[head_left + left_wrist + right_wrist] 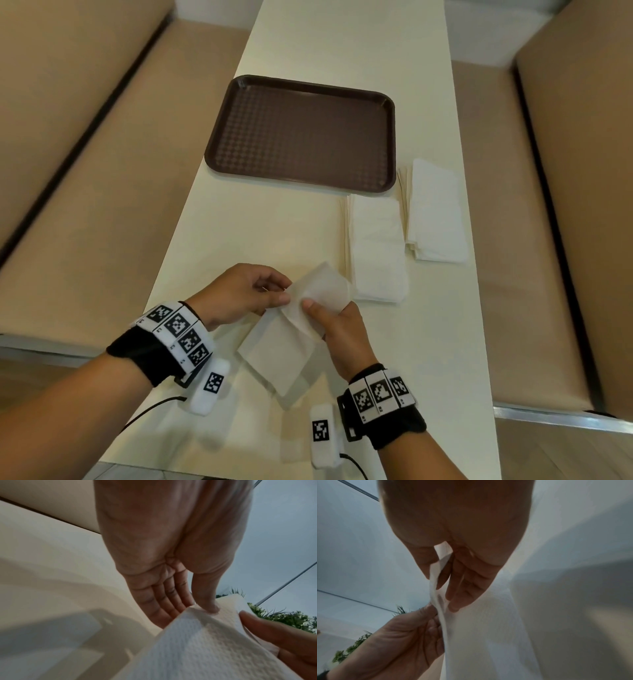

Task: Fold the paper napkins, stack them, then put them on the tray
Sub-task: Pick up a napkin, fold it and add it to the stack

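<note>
Two hands meet over the near end of the bench (274, 219) in the head view: the left hand (239, 296) pinches the upper edge of a paper napkin (294, 339) between thumb and fingers, and the right hand (342, 332) grips the same sheet from the other side, thumb on top. The napkin is held up off the bench, partly opened, its lower half hanging toward the person. Two piles of napkins (378, 250) lie to the right, the farther pile (436, 212) just beside the brown tray (301, 133), which holds nothing.

From the left wrist, the left thumb (205, 599) presses on the napkin's edge with the fingers behind it, while a right fingertip (257, 623) rests on the embossed sheet.

From the right wrist, the right hand's fingers (462, 588) curl round a thin fold of napkin, and the left hand's fingers pinch it lower down.

By my reading, the fold of one napkin is in hand and no stack has gone to the tray yet. Next, the edges need aligning and the crease pressing flat; thin paper will tear or skew if pulled unevenly.
</note>
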`<state>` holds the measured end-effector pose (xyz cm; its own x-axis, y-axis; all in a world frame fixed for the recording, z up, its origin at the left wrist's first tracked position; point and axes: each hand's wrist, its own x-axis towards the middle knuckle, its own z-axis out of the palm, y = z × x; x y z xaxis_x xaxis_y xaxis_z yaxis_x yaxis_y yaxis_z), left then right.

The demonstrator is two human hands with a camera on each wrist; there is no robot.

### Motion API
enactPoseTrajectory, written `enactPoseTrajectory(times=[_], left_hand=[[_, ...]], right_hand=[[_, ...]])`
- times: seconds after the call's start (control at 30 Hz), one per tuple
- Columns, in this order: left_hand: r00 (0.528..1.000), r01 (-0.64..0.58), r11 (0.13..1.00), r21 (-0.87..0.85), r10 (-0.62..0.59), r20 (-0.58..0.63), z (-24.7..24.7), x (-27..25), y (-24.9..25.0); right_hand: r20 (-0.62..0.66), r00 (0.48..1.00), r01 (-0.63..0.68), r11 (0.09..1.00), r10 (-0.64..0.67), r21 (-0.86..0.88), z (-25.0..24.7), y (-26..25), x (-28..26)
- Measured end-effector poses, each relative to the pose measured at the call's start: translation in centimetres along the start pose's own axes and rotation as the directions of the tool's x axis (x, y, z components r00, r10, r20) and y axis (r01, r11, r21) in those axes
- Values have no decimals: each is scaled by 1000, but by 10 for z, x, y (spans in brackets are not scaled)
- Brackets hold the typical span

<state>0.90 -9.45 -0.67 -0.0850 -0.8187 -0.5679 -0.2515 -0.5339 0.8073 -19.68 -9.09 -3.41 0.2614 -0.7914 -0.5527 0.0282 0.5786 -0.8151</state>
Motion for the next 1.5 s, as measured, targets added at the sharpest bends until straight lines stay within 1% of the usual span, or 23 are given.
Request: enactPoseTrajectory(times=[0.1,0.2,0.33,0.47,0.57,0.67,0.73,0.87,0.9,0.97,1.0,1.1,1.2,1.3,1.37,1.5], left_hand=[[1000,-10,999,-51,10,6,3,-1,4],[999,-37,998,-46,36,-13,6,-1,7],[992,-119,993,17,120,-48,9,-3,11],[976,-217,975,39,217,3,11,-7,17],[973,-232,971,52,231,27,15,-9,22],[974,-226,972,-66,224,-32,18,-10,27],[969,-246,959,-141,241,-54,20,-9,31],[958,-286,924,-253,283,-47,22,-5,34],[952,-303,915,-268,302,-46,23,-4,34],[943,-329,897,-295,331,-43,23,-2,35],[946,-318,891,-324,322,-41,23,0,36],[973,-215,890,-402,231,-7,22,6,43],[982,-156,922,-354,184,46,15,15,55],[975,-130,968,-213,163,149,0,24,64],[965,-121,984,-129,147,216,-11,28,69],[962,-133,991,-8,131,241,-27,34,76]], right_hand=[[3,999,44,998,-44,33,-5,-5,-1],[12,997,76,996,-77,48,-8,-10,-2],[-56,991,120,992,-118,37,-14,-14,-1],[-88,989,123,990,-118,61,-21,-17,-2],[-74,991,120,989,-114,86,-24,-19,-4],[-46,996,79,992,-75,98,-23,-16,-5],[18,998,56,992,-58,114,-24,-14,-9],[179,983,10,990,-36,143,-23,-17,-24],[196,980,0,990,-29,144,-24,-17,-25],[190,981,7,993,-30,117,-25,-13,-23],[184,982,13,996,-30,93,-26,-11,-22],[184,983,11,1000,-15,25,-33,-10,-19],[227,974,-9,1000,11,-13,-40,-11,-18],[261,964,-31,997,47,-64,-44,-13,-20],[278,958,-47,995,70,-90,-46,-14,-21],[256,962,-65,992,90,-106,-50,-14,-23]])
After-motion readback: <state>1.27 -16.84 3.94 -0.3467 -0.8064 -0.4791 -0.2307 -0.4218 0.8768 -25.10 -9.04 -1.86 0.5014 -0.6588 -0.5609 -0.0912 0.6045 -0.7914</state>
